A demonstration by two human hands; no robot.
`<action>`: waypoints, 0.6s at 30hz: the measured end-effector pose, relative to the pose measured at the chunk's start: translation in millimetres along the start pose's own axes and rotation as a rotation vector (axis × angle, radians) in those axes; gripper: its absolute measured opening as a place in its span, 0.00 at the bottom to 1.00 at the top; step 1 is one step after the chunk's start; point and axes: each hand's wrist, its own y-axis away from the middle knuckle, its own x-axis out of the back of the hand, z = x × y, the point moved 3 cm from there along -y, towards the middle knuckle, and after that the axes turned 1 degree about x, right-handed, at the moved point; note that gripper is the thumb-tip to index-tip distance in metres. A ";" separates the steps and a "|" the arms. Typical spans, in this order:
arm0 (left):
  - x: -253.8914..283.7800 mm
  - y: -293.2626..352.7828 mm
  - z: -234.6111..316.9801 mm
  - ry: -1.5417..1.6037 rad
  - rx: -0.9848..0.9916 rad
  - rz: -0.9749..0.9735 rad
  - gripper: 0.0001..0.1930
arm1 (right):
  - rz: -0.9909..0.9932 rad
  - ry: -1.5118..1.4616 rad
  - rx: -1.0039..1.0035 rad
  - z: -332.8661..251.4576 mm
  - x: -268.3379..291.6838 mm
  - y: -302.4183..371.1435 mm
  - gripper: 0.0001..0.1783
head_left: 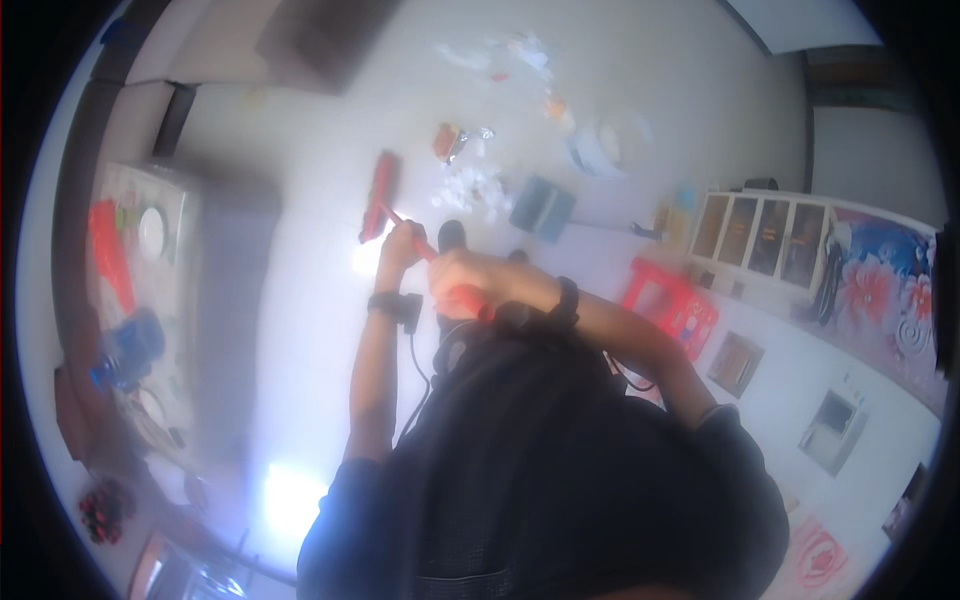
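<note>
Both of my hands are wrapped around the handle of a red broom [377, 200]. My left hand [401, 245] grips it lower down, nearer the broom head. Closer to my body, my right hand [460, 278] is closed around the upper end of the handle. The broom head rests on or just above the pale floor, ahead and slightly left of me. To its right lies a pile of white scraps [470, 190], with an orange-brown and silver wrapper [449, 142] just beyond. A grey-blue, boxy thing, perhaps a dustpan [543, 208], sits right of the scraps.
More blurred litter [530, 52] lies farther off, near a pale round thing [600, 150]. At left stands a table [185, 230] holding a blue water jug [134, 347] and a red item [108, 250]. On the right are a red plastic stool [665, 300] and a glass-paned cabinet [760, 240].
</note>
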 end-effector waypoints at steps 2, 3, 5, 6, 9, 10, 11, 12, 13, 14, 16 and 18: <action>-28.2 13.5 -27.1 0.039 -0.030 -0.133 0.06 | -0.238 -0.147 -0.137 17.5 -13.5 10.1 0.15; -35.5 19.0 -20.2 0.181 -0.155 0.015 0.09 | -0.264 -0.263 -0.371 6.3 -9.7 17.3 0.15; -55.4 12.8 -16.0 0.153 -0.096 -0.084 0.09 | -0.274 -0.199 -0.361 17.8 -16.2 43.1 0.15; -67.5 7.0 -14.9 0.123 -0.041 -0.173 0.10 | -0.286 -0.126 -0.347 16.1 -12.6 51.5 0.15; -104.7 0.7 -20.8 0.184 -0.112 -0.153 0.08 | -0.239 -0.066 -0.191 6.6 -4.8 78.7 0.13; -117.0 5.5 -35.9 0.337 -0.172 -0.116 0.07 | -0.215 0.046 0.016 1.7 -5.9 81.3 0.12; -128.3 8.9 -40.2 0.346 -0.232 -0.028 0.08 | -0.221 0.040 0.043 -1.5 -2.4 87.2 0.12; -135.7 5.5 -31.6 0.334 -0.233 -0.032 0.08 | -0.231 -0.024 -0.077 -0.3 4.1 100.2 0.13; -145.9 -3.6 -9.5 0.345 -0.225 -0.132 0.08 | -0.222 -0.081 -0.214 -4.9 15.1 116.6 0.15; -155.3 -11.3 12.2 0.352 -0.214 -0.231 0.08 | -0.207 -0.071 -0.214 -10.4 28.6 129.8 0.16; -171.1 -26.2 47.9 0.284 -0.134 -0.445 0.13 | -0.156 -0.138 -0.315 -28.2 54.9 157.7 0.16; -193.7 -30.8 63.0 0.195 -0.090 -0.380 0.11 | -0.221 -0.218 -0.301 -40.5 71.8 185.1 0.15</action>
